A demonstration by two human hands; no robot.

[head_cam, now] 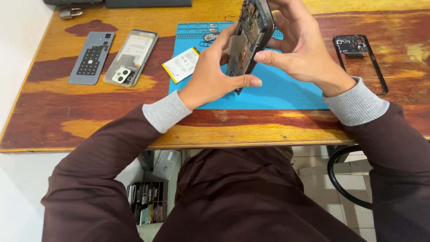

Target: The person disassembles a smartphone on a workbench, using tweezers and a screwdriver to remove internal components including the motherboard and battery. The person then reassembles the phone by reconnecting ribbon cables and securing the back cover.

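Above the blue mat (277, 92) near the far edge of the surface (134, 130), my left hand (210, 78) and right hand (298, 47) clamp the opened phone (251, 33) on edge, fingers (248, 82) closed along its sides, insides turned toward me for a look. A white, yellow-edged battery (180, 65) with printed label lies on the mat's left edge; two back covers (112, 57) sit toward the far-left corner, a bare frame (360, 60) toward the right edge.

A blue work mat (286, 92) is laid on the wooden counter (89, 121). On the mat's left edge a white battery (181, 65) is placed, tilted. Left of the mat, two parts are seen side by side — a grey back cover (92, 58) and a silver cover with a camera block (131, 57). At the right, a black phone frame (361, 62) is laid on the wood. Under the counter a rack with small parts (148, 201) is visible.
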